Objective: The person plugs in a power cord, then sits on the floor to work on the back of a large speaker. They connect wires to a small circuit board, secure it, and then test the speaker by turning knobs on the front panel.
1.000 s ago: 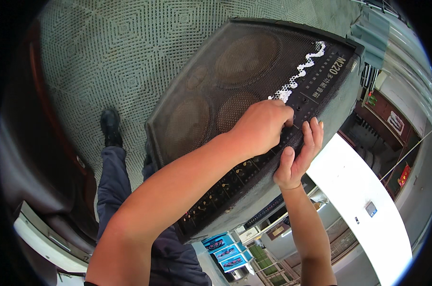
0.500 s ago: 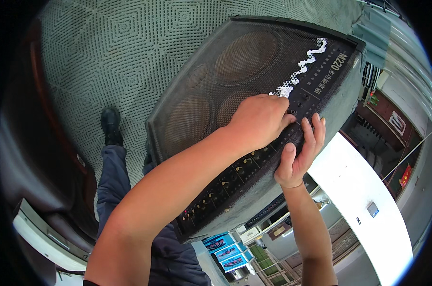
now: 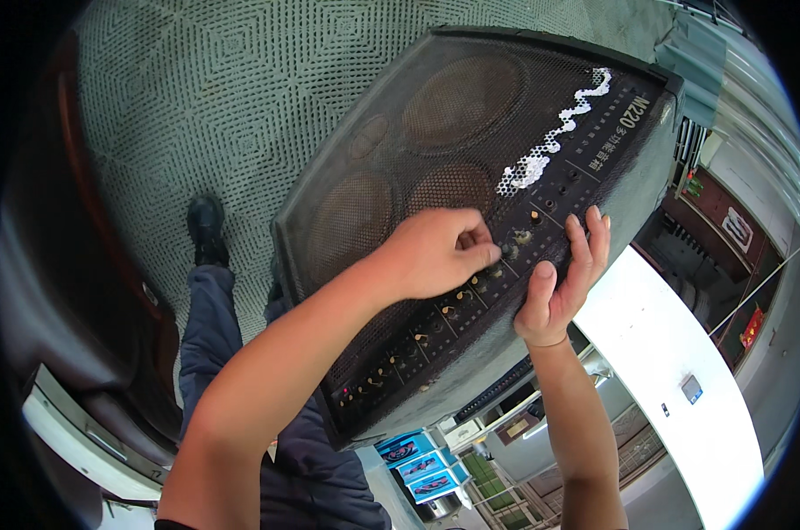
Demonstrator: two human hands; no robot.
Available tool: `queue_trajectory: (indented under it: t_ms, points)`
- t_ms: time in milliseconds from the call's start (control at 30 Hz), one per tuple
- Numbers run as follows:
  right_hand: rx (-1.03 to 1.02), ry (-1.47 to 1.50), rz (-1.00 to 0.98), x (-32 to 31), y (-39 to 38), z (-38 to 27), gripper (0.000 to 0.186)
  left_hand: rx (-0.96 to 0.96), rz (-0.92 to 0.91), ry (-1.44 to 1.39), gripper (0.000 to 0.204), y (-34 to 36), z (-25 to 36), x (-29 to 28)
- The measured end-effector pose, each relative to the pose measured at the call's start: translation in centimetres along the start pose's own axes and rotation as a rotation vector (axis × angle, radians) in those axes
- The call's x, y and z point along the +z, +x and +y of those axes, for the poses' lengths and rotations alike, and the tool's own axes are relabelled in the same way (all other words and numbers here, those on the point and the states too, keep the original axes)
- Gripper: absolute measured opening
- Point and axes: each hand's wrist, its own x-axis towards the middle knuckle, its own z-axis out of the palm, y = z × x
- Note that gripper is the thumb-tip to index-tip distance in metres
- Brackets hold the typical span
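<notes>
A black speaker cabinet (image 3: 365, 300) with a mesh grille lies tilted across the middle of the view. Along its right side runs a black control panel (image 3: 467, 296) with rows of small yellowish knobs. My left hand (image 3: 444, 252) reaches over the grille, thumb and forefinger pinched at one of these knobs; the fingertips partly hide it. Against the panel's outer edge rests my right hand (image 3: 563, 287), fingers stretched out and thumb apart, holding nothing. A ragged white strip (image 3: 554, 132) crosses the grille beyond my left hand. Round speaker cones (image 3: 462, 97) show through the mesh.
Green-grey perforated matting (image 3: 241, 106) covers the floor. A dark brown leather seat (image 3: 64, 291) stands at the left, and my shoe (image 3: 206, 225) is beside it. To the right are a bright white panel (image 3: 674, 371) and dark shelving (image 3: 691, 238). Blue boxes (image 3: 422, 468) stand below.
My left hand has moved back toward me along the panel, from the end of the white strip to a knob nearer the middle. My right hand stays at the edge, barely shifted.
</notes>
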Motion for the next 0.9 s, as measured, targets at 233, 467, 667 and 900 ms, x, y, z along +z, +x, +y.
queue_trajectory:
  t_ms: [233, 467, 667, 900]
  points:
    - [-0.005, 0.01, 0.008, 0.1, 0.0, 0.1, 0.058, 0.101, 0.175, -0.002, 0.022, -0.2, 0.3, 2.7]
    - [-0.003, 0.002, 0.01, 0.1, 0.0, 0.0, 0.058, 0.229, 0.25, 0.092, 0.017, -0.3, 0.5, 2.8]
    - [-0.004, 0.0, 0.01, 0.1, 0.0, 0.0, 0.058, 0.265, 0.24, 0.112, 0.014, 0.1, 0.7, 2.8]
    - [-0.005, 0.003, 0.015, 0.1, 0.0, 0.1, 0.058, 0.22, 0.23, 0.139, 0.016, 0.3, 0.8, 2.5]
